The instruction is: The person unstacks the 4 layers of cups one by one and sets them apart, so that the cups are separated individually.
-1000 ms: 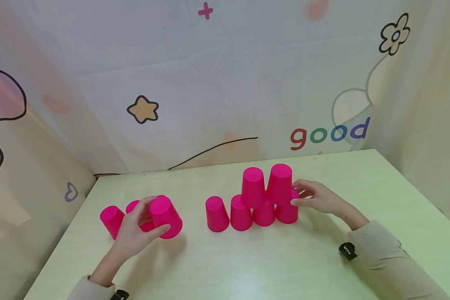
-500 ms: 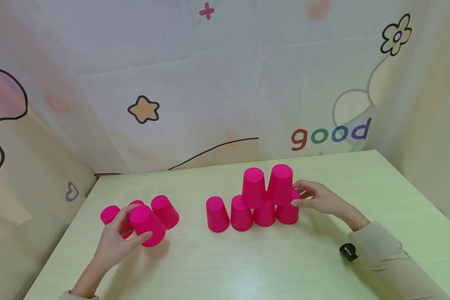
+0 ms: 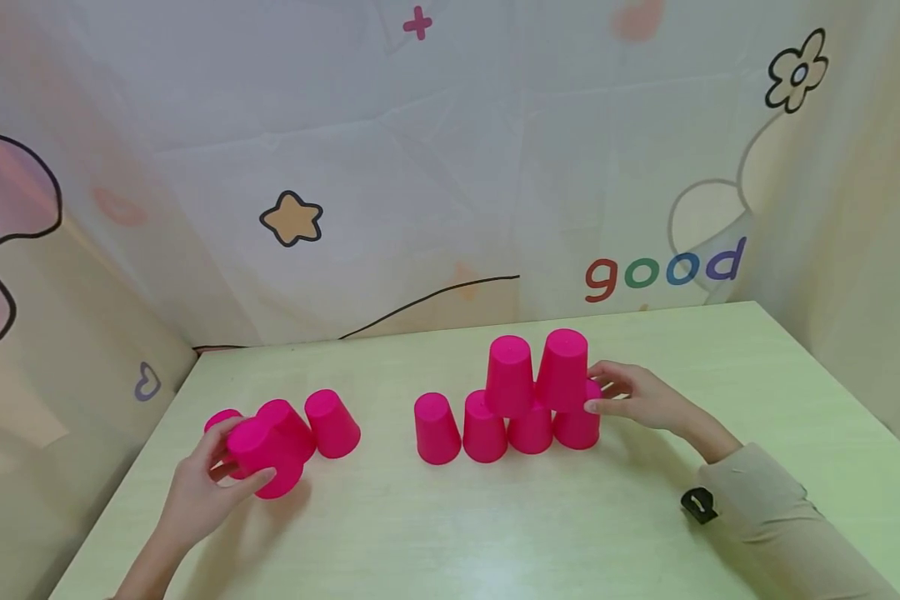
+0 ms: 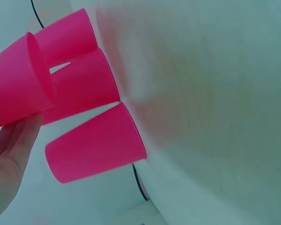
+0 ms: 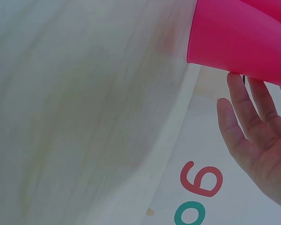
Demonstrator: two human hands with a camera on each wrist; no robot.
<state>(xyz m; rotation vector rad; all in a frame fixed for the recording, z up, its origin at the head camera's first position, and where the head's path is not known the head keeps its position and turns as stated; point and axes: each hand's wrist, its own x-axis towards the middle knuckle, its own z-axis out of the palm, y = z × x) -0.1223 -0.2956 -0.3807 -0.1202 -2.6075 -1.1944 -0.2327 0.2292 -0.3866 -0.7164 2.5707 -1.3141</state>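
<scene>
My left hand (image 3: 198, 496) grips a pink upside-down cup (image 3: 268, 462), thumb on its near side and fingers round the far side. In the left wrist view, this held cup (image 4: 18, 84) hangs raised off the table. Behind it three more pink cups stand upside down in a row, the rightmost cup (image 3: 333, 423) fully seen and the leftmost cup (image 3: 221, 417) mostly hidden. My right hand (image 3: 637, 400) is beside the right end of a cup stack, fingers loosely extended. In the right wrist view, its fingertips (image 5: 234, 77) appear to touch a cup (image 5: 239, 42).
The stack has a bottom row of several upside-down cups (image 3: 484, 437), with two upper cups (image 3: 510, 377) over its right part. All stand on a pale table (image 3: 450, 525). A printed cloth (image 3: 420, 167) hangs behind the table's back edge.
My left hand has moved left and a little nearer with the held cup, past the row of standing cups. My right hand and the stack have stayed in place.
</scene>
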